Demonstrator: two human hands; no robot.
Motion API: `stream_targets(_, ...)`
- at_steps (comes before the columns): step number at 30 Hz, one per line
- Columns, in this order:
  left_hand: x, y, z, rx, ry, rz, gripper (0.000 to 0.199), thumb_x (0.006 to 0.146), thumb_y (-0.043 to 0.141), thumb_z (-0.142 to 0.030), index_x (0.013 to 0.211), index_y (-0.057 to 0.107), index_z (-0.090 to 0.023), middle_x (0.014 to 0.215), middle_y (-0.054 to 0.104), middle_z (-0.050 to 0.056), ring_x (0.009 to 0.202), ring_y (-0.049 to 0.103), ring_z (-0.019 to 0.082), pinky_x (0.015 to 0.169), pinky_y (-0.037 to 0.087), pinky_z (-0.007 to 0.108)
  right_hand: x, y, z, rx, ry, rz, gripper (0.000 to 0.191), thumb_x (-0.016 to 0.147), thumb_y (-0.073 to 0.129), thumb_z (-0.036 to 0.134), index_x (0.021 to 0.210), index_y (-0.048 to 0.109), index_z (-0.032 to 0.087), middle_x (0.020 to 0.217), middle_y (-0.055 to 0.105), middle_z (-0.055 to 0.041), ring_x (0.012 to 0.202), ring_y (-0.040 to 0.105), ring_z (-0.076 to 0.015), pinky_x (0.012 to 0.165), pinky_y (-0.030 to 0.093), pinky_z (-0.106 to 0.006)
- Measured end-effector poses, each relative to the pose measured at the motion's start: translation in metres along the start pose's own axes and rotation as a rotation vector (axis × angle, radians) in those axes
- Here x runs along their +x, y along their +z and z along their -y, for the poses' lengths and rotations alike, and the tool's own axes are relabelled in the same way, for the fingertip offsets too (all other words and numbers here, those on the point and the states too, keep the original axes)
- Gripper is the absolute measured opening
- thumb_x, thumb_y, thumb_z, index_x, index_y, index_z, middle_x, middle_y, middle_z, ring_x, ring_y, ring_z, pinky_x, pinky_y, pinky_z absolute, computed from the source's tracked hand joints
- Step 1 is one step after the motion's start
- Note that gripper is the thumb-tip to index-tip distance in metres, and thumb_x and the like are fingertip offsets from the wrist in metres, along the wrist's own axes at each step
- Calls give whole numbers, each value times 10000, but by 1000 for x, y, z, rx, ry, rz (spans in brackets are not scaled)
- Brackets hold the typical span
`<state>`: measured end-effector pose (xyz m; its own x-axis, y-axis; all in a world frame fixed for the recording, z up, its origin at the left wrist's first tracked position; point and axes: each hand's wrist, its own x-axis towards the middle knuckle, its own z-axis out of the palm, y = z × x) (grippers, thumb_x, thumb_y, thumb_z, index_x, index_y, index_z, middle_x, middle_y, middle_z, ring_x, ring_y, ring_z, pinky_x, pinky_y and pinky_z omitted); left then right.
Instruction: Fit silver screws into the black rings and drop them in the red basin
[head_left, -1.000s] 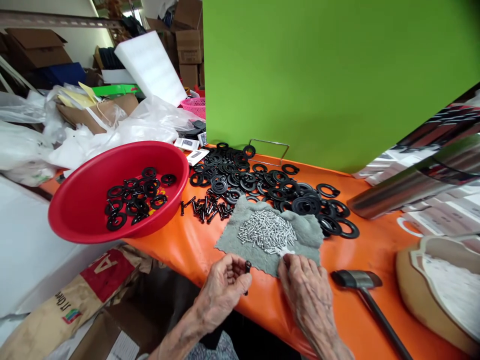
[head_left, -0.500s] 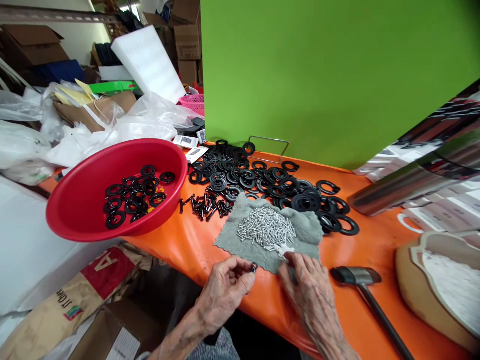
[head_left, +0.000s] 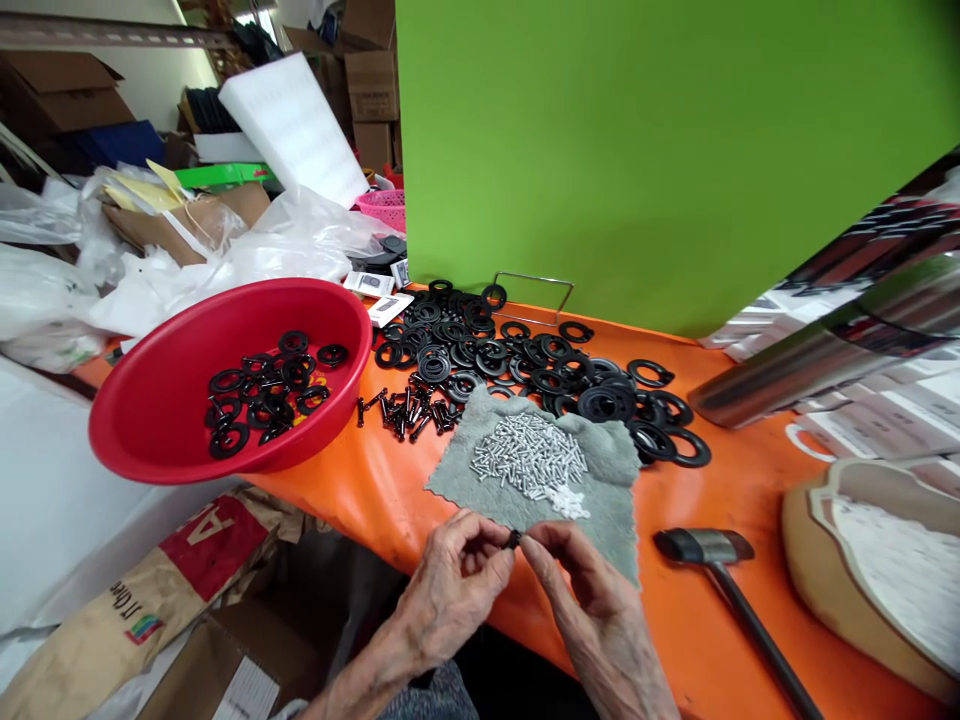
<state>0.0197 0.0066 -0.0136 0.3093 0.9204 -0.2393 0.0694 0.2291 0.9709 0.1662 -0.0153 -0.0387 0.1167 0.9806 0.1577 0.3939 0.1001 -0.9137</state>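
Note:
My left hand (head_left: 454,590) and my right hand (head_left: 592,610) meet low in the middle of the view, their fingertips together on a small black part (head_left: 513,540). The fingers hide most of that part, and whether my right hand also holds a screw is hidden. Just above my hands lies a grey cloth (head_left: 607,470) bearing a heap of small silver screws (head_left: 529,455). Black plastic rings (head_left: 480,350) and short black bolts (head_left: 405,415) cover the orange table (head_left: 420,480) beyond it. More rings and bolts sit in a red bowl (head_left: 131,440).
A rubber-headed mallet (head_left: 705,547) lies right of my hands, with a wire stand (head_left: 532,295) against a green board (head_left: 600,150). A metal tube (head_left: 825,365) juts in at right. Plastic bags (head_left: 225,255) and cardboard boxes (head_left: 367,85) crowd the back left.
My right hand has lifted off the cloth and moved left to the black part in my left hand. The fingertips of both hands now meet on it.

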Motion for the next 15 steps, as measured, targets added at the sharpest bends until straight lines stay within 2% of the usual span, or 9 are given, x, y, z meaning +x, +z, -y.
stream_targets(5, -2, -1, 0, 25, 21, 33, 178, 840, 559, -295, 847, 623, -129, 768, 534, 16, 686, 473, 123, 656, 415, 244, 1, 6, 4, 198, 150, -43, 252, 826, 612, 459, 749, 572, 222, 684, 533, 8, 628, 505, -138, 593, 458, -238)
stream_targets(8, -2, -2, -1, 28, 19, 61, 189, 841, 555, -311, 862, 636, -141, 809, 552, 30, 737, 504, 140, 691, 426, 253, 2, 4, 6, 244, 236, -25, 302, 819, 612, 499, 736, 569, 212, 646, 524, 11, 593, 485, -135, 547, 427, -234)
stream_targets(11, -1, -3, -2, 51, 26, 63, 196, 826, 558, -310, 888, 638, -143, 847, 571, 43, 762, 525, 153, 698, 428, 259, 3, -4, 9, 278, 318, 38, 378, 852, 542, 559, 809, 647, 198, 629, 543, 1, 616, 510, -144, 583, 436, -241)
stream_targets(15, -2, 1, -2, 163, 21, 68, 168, 828, 540, -277, 879, 633, -146, 844, 579, 42, 761, 522, 156, 706, 427, 265, 2, -13, 10, 318, 392, 74, 399, 738, 649, 606, 808, 688, 215, 691, 598, 2, 703, 550, -158, 661, 449, -231)
